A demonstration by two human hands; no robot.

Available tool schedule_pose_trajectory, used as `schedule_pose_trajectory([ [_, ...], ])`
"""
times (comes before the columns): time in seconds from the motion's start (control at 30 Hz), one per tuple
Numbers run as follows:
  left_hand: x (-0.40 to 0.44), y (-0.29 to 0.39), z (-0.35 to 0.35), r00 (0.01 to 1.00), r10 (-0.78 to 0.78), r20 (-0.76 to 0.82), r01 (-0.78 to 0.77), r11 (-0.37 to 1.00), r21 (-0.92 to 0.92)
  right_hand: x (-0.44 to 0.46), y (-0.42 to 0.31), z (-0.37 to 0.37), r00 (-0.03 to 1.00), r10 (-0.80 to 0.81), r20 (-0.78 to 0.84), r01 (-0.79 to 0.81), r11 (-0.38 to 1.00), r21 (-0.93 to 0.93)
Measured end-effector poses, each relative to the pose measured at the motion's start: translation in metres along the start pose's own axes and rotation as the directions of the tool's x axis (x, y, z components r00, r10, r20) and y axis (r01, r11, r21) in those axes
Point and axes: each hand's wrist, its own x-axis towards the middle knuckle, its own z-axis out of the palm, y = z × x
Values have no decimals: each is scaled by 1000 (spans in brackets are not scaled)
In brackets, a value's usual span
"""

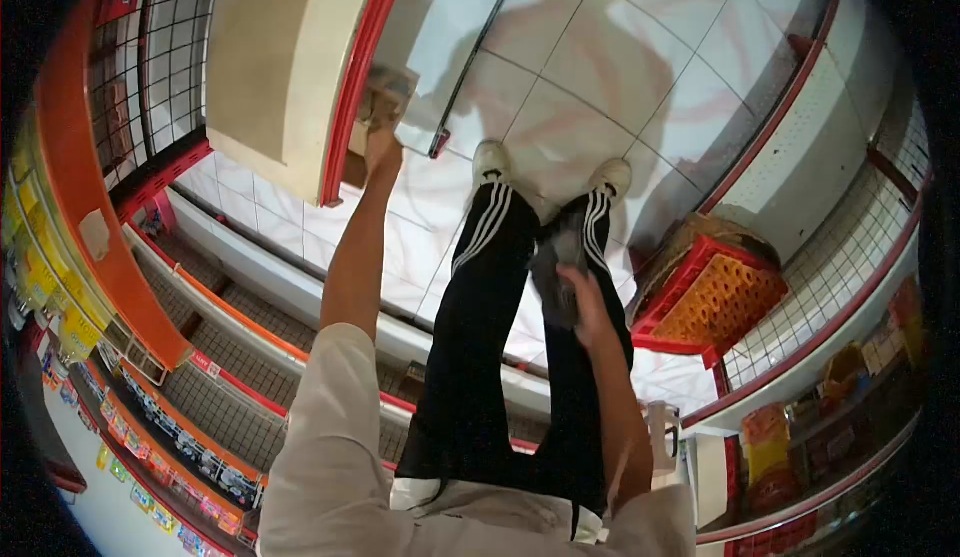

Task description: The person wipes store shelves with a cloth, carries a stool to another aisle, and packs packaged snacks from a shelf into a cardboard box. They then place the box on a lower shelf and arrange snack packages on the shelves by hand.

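My left hand [382,145] reaches forward at the upper left, beside the red edge of a cream panel [285,67]. Its fingers are wrapped against a brownish box-like item [390,92], whose details are blurred. Over my right thigh, my right hand [585,302] is closed on a dark grey cloth [556,277], which hangs between my legs and is smeared by motion.
Wire shelves with orange and red edges [220,312] curve along the left. On the right stands a red crate [700,292] near a wire rack [800,307] and packaged goods. White tiles [570,87] lie under my shoes. A dark floor strip [480,47] runs ahead.
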Motion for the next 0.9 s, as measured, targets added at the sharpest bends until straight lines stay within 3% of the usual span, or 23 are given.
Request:
schedule_pose_trajectory([
  [0.07, -23, 22, 10, 948, 288, -135, -282, 957, 61, 24, -14, 9, 998, -52, 41, 52, 999, -8],
  [0.1, -42, 45, 17, 836, 390, -386, -397, 915, 63, 36, -22, 20, 995, -100, 31, 100, 995, -7],
  [0.17, -80, 103, -27, 945, 273, -183, -296, 948, -116, 74, -29, 33, 984, -159, 80, 155, 986, 60],
  [0.23, -108, 139, -30, 933, 301, -198, -332, 931, -151, 99, -41, 64, 953, -295, 66, 287, 951, 112],
  [0.27, -123, 157, -30, 946, 294, -139, -325, 877, -354, 118, -45, 70, 954, -294, 55, 292, 955, 52],
  [0.33, -154, 192, -25, 947, 314, -69, -300, 784, -544, 142, -52, 65, 955, -295, 26, 296, 955, -1],
  [0.4, -185, 215, -22, 883, 434, -179, -411, 532, -741, 146, -54, 51, 872, -487, 60, 488, 850, -196],
  [0.43, -199, 222, -25, 858, 466, -217, -434, 430, -792, 139, -52, 39, 873, -485, 47, 484, 851, -202],
  [0.47, -205, 232, -42, 841, 542, 1, -361, 562, -744, 128, -54, 25, 846, -526, -85, 463, 806, -369],
  [0.5, -211, 236, -45, 776, 631, -12, -522, 631, -574, 122, -56, 10, 792, -576, -204, 408, 748, -524],
  [0.53, -217, 240, -48, 702, 712, -25, -666, 643, -379, 135, -45, -11, 727, -641, -245, 447, 713, -540],
  [0.57, -214, 244, -61, 698, 716, -29, -668, 635, -388, 124, -50, -19, 721, -645, -253, 444, 710, -546],
  [0.63, -199, 253, -100, 824, 539, 174, -438, 801, -408, 96, -63, -30, 816, -512, -268, 329, 792, -514],
  [0.67, -195, 255, -105, 817, 548, 177, -445, 796, -411, 99, -59, -44, 858, -476, -191, 340, 806, -484],
  [0.73, -184, 261, -109, 974, 227, -21, -228, 962, -149, 123, -33, -64, 858, -483, -176, 327, 777, -537],
  [0.77, -179, 264, -103, 972, 233, -23, -234, 960, -153, 128, -27, -69, 859, -489, -150, 317, 740, -593],
  [0.8, -173, 266, -90, 959, 284, 23, -280, 953, -114, 76, -55, -31, 869, -428, -247, 231, 794, -562],
  [0.83, -167, 270, -80, 939, 335, 71, -330, 941, -76, 80, -53, -31, 857, -407, -317, 124, 759, -640],
  [0.9, -153, 280, -83, 926, 362, 109, -362, 932, -13, 65, -58, -22, 843, -400, -358, 152, 818, -555],
])
